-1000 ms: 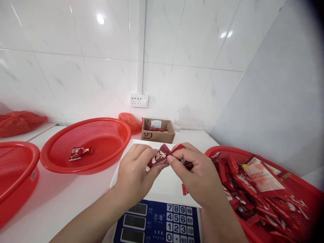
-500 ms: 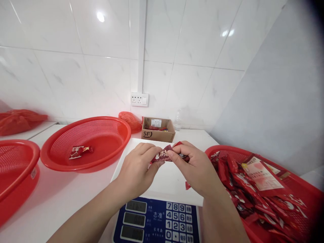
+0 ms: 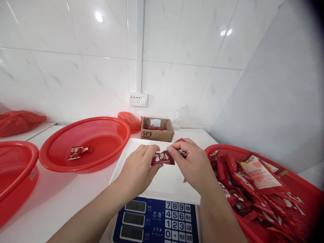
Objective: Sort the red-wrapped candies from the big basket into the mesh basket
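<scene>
Over the white pan (image 3: 162, 187) of a digital scale, my left hand (image 3: 138, 165) pinches a dark red candy packet (image 3: 164, 157) with pale lettering by its left end. My right hand (image 3: 191, 165) is closed at the packet's right side, its fingers around several other small wrapped candies (image 3: 182, 152), partly hidden; one is dark and shiny. A bit of red wrapper pokes out below that hand. Beneath both hands lies the scale's blue keypad and display panel (image 3: 155, 219).
At right, a red basket (image 3: 217, 147) holds many red packets and a printed card (image 3: 263, 177). A red basket (image 3: 48, 165) at left holds a small packet (image 3: 76, 153); another basket (image 3: 32, 148) is beside it. A cardboard box (image 3: 157, 135) and red bag (image 3: 129, 121) stand behind.
The lettered packet now shows more of its face and hangs from my left hand. My right fingers have drawn back slightly from it, still closed around the other candies.
</scene>
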Demonstrator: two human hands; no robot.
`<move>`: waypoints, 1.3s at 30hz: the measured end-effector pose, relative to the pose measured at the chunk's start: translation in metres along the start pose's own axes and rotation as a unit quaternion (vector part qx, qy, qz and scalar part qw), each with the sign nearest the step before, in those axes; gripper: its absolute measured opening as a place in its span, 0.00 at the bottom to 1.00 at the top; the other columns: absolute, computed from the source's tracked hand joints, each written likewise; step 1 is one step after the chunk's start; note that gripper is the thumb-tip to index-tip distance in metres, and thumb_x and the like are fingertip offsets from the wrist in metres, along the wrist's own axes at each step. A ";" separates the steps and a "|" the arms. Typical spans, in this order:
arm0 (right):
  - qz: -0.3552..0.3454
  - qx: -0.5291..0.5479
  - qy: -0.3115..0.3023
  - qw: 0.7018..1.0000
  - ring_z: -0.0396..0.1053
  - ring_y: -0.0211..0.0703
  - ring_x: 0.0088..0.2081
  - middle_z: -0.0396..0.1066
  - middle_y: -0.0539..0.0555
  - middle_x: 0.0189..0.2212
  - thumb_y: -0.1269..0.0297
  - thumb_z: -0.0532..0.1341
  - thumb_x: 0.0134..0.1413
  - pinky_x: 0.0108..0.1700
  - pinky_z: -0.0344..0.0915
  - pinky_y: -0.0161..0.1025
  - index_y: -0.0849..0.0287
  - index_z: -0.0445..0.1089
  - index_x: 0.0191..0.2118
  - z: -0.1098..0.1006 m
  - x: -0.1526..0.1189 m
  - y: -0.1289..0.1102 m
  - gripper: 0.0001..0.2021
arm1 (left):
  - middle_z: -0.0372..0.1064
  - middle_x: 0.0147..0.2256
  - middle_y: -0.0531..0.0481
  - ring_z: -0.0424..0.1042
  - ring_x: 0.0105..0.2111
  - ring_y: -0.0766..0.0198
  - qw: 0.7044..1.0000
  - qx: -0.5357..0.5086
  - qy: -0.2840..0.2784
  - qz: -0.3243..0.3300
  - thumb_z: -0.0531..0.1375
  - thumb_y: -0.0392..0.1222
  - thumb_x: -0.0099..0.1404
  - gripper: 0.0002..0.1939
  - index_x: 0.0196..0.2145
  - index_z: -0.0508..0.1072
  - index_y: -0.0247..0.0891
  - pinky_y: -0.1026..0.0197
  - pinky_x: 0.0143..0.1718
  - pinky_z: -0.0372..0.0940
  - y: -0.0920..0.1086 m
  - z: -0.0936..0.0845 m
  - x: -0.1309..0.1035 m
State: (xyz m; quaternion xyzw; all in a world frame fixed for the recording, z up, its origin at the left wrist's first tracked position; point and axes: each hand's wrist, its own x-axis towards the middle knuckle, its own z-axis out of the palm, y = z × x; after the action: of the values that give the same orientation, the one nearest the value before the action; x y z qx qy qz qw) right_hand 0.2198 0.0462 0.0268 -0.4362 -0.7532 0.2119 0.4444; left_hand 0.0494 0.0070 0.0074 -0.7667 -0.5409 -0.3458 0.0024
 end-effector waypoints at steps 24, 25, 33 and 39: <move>-0.057 0.171 -0.098 0.979 0.75 0.45 0.42 0.68 0.53 0.57 0.64 0.71 0.53 0.43 0.77 0.45 0.39 0.63 0.62 0.007 -0.018 -0.011 0.32 | 0.69 0.25 0.57 0.65 0.24 0.72 0.708 -0.679 -0.034 -0.192 0.71 0.51 0.59 0.17 0.28 0.71 0.37 0.69 0.29 0.63 0.005 -0.013 0.006; -0.063 0.184 -0.083 0.977 0.74 0.43 0.39 0.69 0.53 0.55 0.62 0.72 0.53 0.39 0.77 0.42 0.40 0.66 0.60 0.008 -0.017 -0.011 0.30 | 0.69 0.24 0.57 0.65 0.24 0.72 0.693 -0.693 -0.033 -0.198 0.72 0.51 0.59 0.18 0.28 0.71 0.37 0.69 0.28 0.63 0.007 -0.014 0.005; -0.179 0.164 0.018 0.970 0.75 0.43 0.41 0.73 0.52 0.41 0.54 0.73 0.53 0.41 0.76 0.39 0.49 0.76 0.43 0.005 -0.011 -0.017 0.14 | 0.69 0.24 0.55 0.67 0.25 0.73 0.619 -0.753 -0.068 -0.214 0.74 0.46 0.57 0.16 0.27 0.73 0.34 0.71 0.32 0.66 0.018 -0.014 -0.001; -0.209 0.149 0.048 0.965 0.73 0.41 0.31 0.71 0.52 0.34 0.52 0.72 0.54 0.28 0.72 0.36 0.53 0.76 0.38 0.004 -0.012 -0.020 0.12 | 0.70 0.23 0.55 0.68 0.25 0.73 0.602 -0.765 -0.088 -0.213 0.74 0.45 0.58 0.14 0.28 0.75 0.34 0.71 0.31 0.67 0.018 -0.013 -0.003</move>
State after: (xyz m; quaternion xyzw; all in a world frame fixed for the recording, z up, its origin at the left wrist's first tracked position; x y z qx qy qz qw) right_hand 0.2094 0.0262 0.0329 -0.2080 -0.7652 0.2029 0.5745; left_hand 0.0575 -0.0075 0.0225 -0.3784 -0.2243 -0.5547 -0.7062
